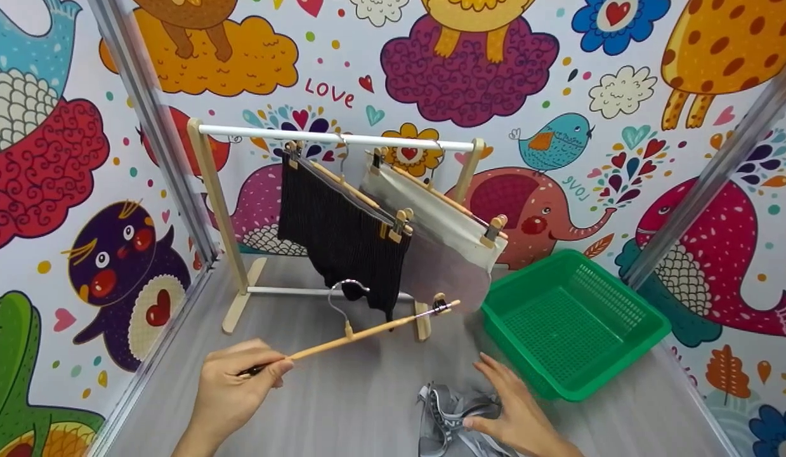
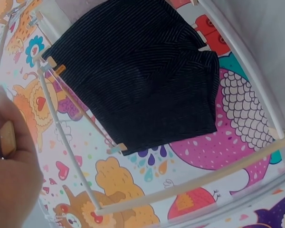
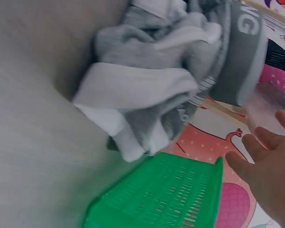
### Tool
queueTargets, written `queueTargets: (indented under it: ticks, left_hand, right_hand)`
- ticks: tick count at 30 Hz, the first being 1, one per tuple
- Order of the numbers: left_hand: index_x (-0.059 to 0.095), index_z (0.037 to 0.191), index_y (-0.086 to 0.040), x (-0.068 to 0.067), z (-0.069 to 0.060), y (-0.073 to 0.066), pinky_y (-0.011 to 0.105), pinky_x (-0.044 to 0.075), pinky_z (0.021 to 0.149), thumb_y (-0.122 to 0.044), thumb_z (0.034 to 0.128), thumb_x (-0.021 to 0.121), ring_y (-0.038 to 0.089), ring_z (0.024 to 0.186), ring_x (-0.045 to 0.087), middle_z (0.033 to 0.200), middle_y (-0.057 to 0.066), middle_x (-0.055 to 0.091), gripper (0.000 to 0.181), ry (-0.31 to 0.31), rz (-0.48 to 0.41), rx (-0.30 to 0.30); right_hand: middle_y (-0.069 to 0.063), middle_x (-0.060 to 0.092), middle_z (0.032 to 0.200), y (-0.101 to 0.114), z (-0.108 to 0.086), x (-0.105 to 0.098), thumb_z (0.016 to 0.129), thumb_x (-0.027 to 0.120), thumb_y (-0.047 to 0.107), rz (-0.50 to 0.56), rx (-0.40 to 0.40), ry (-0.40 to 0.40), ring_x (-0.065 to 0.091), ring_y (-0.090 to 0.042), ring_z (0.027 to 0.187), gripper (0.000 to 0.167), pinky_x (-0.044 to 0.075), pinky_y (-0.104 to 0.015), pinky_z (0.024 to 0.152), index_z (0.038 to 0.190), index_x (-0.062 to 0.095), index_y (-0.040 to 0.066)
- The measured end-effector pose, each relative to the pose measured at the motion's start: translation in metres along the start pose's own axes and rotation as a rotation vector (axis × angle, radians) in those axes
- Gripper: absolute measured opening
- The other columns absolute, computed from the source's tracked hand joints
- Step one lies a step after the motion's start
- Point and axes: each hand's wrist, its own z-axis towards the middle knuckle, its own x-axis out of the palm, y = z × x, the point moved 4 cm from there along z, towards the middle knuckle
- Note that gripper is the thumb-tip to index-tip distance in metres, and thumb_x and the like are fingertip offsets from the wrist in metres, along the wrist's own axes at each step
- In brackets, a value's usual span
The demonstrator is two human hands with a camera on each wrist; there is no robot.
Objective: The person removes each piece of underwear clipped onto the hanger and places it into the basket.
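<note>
My left hand [image 1: 231,390] pinches one end of a wooden clip hanger [image 1: 373,330], whose metal hook points up and whose far clip shows at its right end. In the left wrist view the left hand [image 2: 12,166] is at the left edge with a wooden clip in its grip. My right hand [image 1: 516,409], fingers spread, is beside a crumpled grey garment [image 1: 446,419] with lettering on its band. In the right wrist view the right hand [image 3: 270,166] holds nothing, and the grey garment [image 3: 147,80] lies to its left.
A rack [image 1: 218,203] with a white rail [image 1: 240,131] holds black striped shorts [image 1: 342,241] and a pale garment [image 1: 443,254] on clip hangers. The green basket [image 1: 557,330] stands at the right, beside the rack. Patterned panels surround the grey surface [image 1: 342,406].
</note>
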Motion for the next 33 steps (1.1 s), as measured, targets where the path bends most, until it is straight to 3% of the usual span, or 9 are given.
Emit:
queueTargets:
  ticks: [6,13,21,26,33]
  left_hand:
    - [0.076,0.079,0.004,-0.010,-0.001,-0.002,0.018,0.048,0.047,0.004,0.0805,0.087,0.009,0.053,0.060,0.065,0.006,0.065,0.010,-0.034,0.026,0.009]
    - [0.078,0.081,0.003,-0.023,-0.005,-0.001,0.017,0.051,0.050,0.025,0.0686,0.083,0.008,0.056,0.063,0.066,0.008,0.066,0.025,-0.055,0.050,0.024]
    - [0.078,0.082,0.004,-0.037,-0.006,-0.002,0.016,0.053,0.051,0.038,0.0593,0.075,0.007,0.056,0.064,0.067,0.008,0.068,0.040,-0.101,0.087,0.017]
    - [0.078,0.082,0.005,-0.046,-0.006,-0.004,0.015,0.050,0.050,0.037,0.0603,0.076,0.007,0.055,0.064,0.067,0.007,0.068,0.038,-0.127,0.119,0.006]
    - [0.078,0.081,0.006,-0.057,-0.007,-0.006,0.013,0.049,0.050,0.037,0.0608,0.076,0.005,0.054,0.063,0.067,0.007,0.069,0.037,-0.185,0.180,-0.024]
  right_hand:
    - [-0.025,0.047,0.155,-0.003,-0.004,0.012,0.076,0.087,0.061,-0.072,-0.044,0.036,0.047,-0.054,0.135,0.097,0.040,-0.078,0.097,0.149,0.054,0.008]
    - [-0.023,0.046,0.154,-0.004,-0.008,0.028,0.074,0.084,0.068,-0.118,-0.040,0.162,0.050,-0.052,0.132,0.099,0.042,-0.077,0.097,0.148,0.054,0.010]
    - [-0.019,0.059,0.137,-0.012,-0.013,0.042,0.077,0.083,0.067,-0.247,-0.186,0.211,0.063,-0.041,0.115,0.088,0.055,-0.062,0.084,0.142,0.060,0.012]
    - [-0.011,0.063,0.128,-0.016,-0.014,0.047,0.081,0.089,0.047,-0.249,-0.214,0.228,0.064,-0.030,0.110,0.070,0.057,-0.050,0.084,0.139,0.064,0.015]
    - [-0.005,0.066,0.117,-0.015,-0.017,0.050,0.072,0.094,0.016,-0.257,-0.321,0.108,0.065,-0.025,0.102,0.060,0.057,-0.042,0.082,0.127,0.071,0.015]
